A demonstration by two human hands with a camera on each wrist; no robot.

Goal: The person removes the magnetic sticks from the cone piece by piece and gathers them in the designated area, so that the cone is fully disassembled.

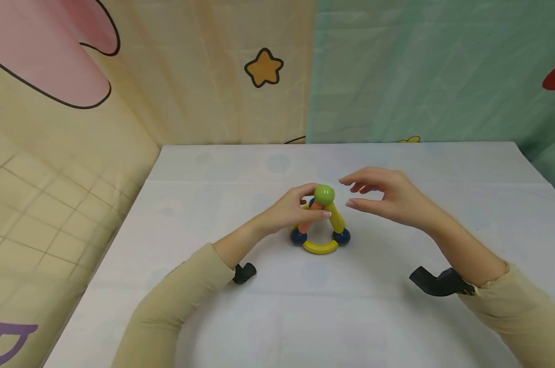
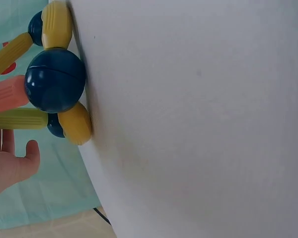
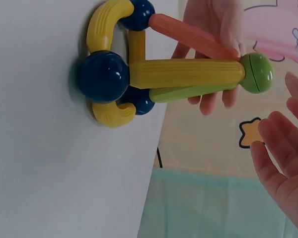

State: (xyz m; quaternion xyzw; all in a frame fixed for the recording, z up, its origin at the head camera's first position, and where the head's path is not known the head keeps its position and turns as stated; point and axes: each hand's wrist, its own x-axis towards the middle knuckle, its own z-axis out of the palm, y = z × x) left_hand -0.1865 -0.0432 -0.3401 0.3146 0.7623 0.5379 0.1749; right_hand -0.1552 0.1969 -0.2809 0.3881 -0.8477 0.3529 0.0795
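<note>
Glossy green, a ball (image 1: 324, 194) tops the pyramid-like frame (image 1: 321, 247) on the counter (image 1: 259, 322), where slanting rods (image 1: 337, 219) meet. The left hand (image 1: 286, 208), nearer, pinches the frame just below; the right hand (image 1: 392, 199), holding nothing, fingers parted from thumb, faces the ball from just right.

Left fingers (image 1: 307, 189) bent, right fingers (image 1: 368, 177) loose

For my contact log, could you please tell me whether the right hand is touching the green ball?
Apart: the head view shows white tabletop between the right hand and the green ball.
</note>
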